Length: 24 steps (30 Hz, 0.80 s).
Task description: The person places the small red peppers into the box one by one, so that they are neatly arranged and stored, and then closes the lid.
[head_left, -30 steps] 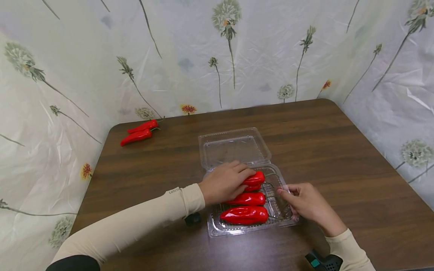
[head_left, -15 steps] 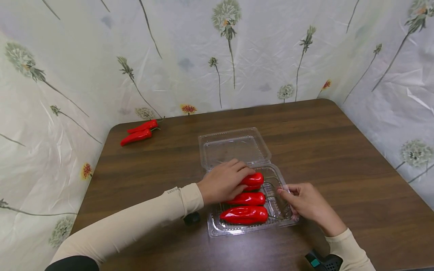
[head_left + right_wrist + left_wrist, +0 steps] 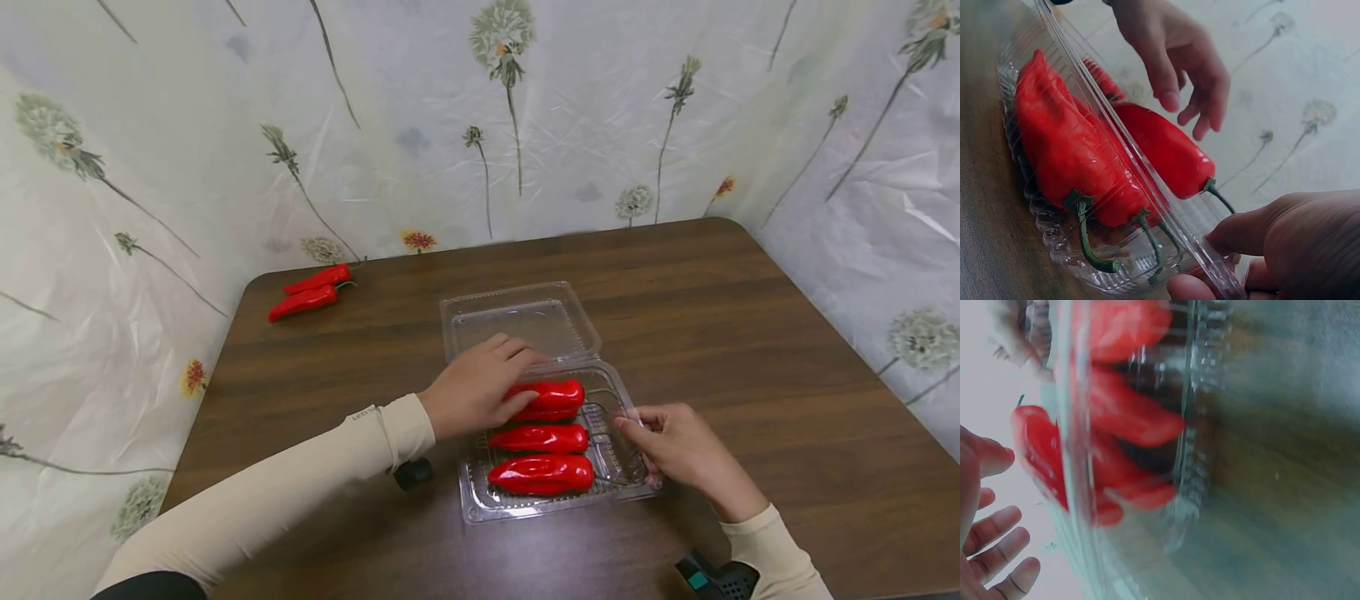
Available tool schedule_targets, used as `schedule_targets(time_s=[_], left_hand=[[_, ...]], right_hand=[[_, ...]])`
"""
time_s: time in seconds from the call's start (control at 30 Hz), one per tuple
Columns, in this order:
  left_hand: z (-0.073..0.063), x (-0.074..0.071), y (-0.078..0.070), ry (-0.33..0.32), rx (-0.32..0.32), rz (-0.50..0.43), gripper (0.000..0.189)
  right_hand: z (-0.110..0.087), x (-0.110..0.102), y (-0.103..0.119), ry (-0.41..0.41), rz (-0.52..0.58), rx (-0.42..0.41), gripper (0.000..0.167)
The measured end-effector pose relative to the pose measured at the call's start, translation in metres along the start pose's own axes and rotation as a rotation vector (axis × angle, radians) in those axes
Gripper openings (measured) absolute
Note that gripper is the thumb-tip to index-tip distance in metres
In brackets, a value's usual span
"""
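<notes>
My right hand pinches the plastic clamshell, likely steadying it; my left hand, fingers apart, overhangs a red pepper

Left hand apparently relaxed

table: brown, wood-grained, rounded corners | backdrop: pale, glossy (printed dandelions, orange flowers)

Glossy peppers, shiny plastic container
Tabletop looks like smooth wood, sheeting slick and crinkled, sleeves matt cloth.
</notes>
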<state>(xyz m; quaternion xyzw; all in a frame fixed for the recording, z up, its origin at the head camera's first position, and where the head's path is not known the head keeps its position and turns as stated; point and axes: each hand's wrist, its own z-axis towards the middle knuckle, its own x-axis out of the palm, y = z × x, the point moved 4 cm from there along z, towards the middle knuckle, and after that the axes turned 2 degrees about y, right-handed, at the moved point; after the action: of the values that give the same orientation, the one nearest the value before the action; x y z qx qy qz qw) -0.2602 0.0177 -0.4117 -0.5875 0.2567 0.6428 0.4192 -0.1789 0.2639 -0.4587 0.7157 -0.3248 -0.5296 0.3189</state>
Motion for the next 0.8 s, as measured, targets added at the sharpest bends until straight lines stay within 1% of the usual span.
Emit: schedule_targets(time_s=[0.23,0.5,0.63,0.7,0.8], left_hand=[[-0.007,-0.013,0.016,-0.042,-0.055,-0.054,0.052],[-0.022,-0.020,0.038,-0.112,-0.079,-0.112,0.050],[-0.030,-0.021,0.053,-0.127,-0.117,-0.147,0.051],[-0.033,-0.021,0.062,-0.131,-0.142,-0.159,0.053],[-0.039,-0.023,0.077,-0.145,-0.161,-0.166,0.053]], right_hand=[[0.001,0.000,0.000,-0.003,-0.007,0.000,0.024],[0.001,0.001,-0.001,0.000,-0.014,0.002,0.025],[0.002,0.001,-0.001,0.000,-0.018,0.000,0.025],[0.002,0.001,-0.001,-0.001,-0.020,0.000,0.025],[0.001,0.001,-0.001,-0.001,-0.027,-0.003,0.025]])
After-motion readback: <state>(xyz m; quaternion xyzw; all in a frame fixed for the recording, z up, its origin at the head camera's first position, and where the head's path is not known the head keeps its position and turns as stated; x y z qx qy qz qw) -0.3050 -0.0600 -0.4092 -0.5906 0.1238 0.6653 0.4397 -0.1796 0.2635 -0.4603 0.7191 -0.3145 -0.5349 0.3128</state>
